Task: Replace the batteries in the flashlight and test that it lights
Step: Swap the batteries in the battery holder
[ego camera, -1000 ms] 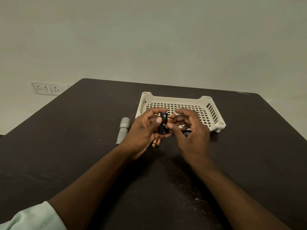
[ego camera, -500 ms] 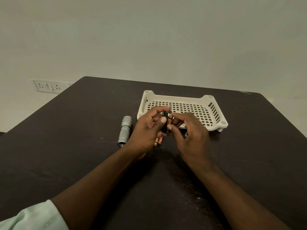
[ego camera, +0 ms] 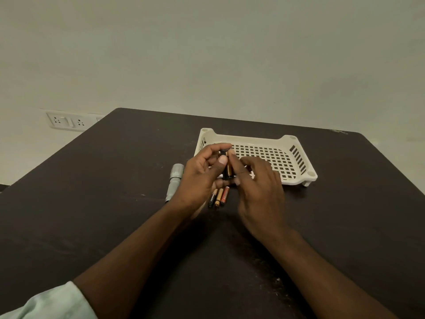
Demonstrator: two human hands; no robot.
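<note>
Flashlight body (ego camera: pixel 174 183) lying on dark table (ego camera: pixel 92 203), left of white basket (ego camera: pixel 296 155). Left hand (ego camera: pixel 197 178) gripping black battery holder (ego camera: pixel 223 166); right hand (ego camera: pixel 259 187) pinching battery (ego camera: pixel 229 168) against it. Three loose batteries (ego camera: pixel 218 197) below. Best to check polarity, then press home until seated.

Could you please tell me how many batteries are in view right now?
4: three loose batteries lie side by side on the table below the hands; one battery sits in the black holder both hands hold. Others may be hidden.
</note>
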